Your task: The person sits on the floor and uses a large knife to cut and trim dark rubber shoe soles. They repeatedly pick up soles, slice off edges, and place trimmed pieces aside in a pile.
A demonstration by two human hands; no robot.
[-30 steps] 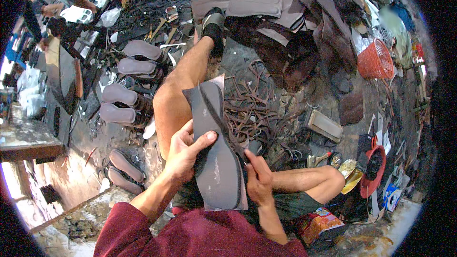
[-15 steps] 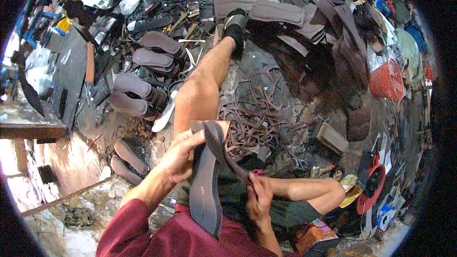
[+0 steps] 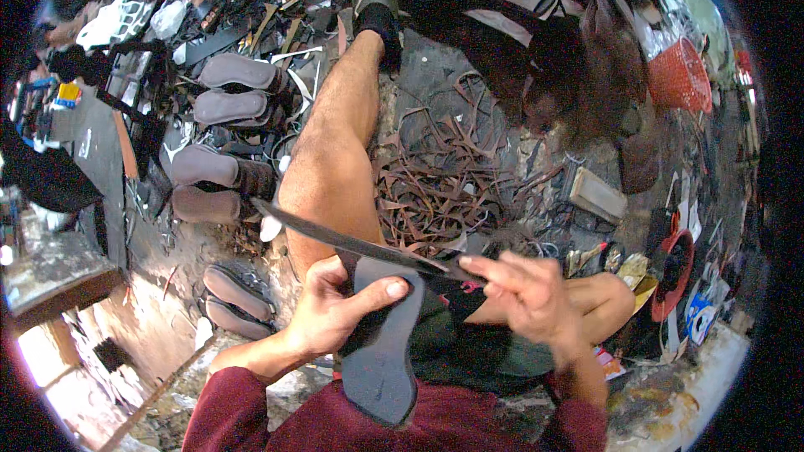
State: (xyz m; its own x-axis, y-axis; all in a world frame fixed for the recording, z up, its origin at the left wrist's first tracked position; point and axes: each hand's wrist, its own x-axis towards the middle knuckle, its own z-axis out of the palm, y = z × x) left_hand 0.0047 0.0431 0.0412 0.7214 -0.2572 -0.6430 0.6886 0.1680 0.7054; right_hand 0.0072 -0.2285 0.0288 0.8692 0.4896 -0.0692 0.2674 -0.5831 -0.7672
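1. Head view, hands. I see the left hand (image 3: 335, 318) clamping a dark grey shoe sole (image 3: 381, 343) against the lap, thumb pressed flat across its upper face and fingers curled behind it. The right hand (image 3: 523, 293) pinches the handle end of a long knife (image 3: 343, 240), index finger laid along it; the blade lies slanted across the sole's top edge, touching it.
2. Head view, step. I judge this to be trimming of the sole's toe edge. The next cut calls for a firm left grip, the thumb kept below the blade, and the edge drawn away from the bare leg (image 3: 331, 159) just beyond.
3. Head view, counts. One sole in hand, one knife. On the floor to the left I count four grey finished soles (image 3: 230, 106) in a column and two more below (image 3: 239, 297). One heap of brown leather strips (image 3: 444, 184), one red basket (image 3: 680, 75).
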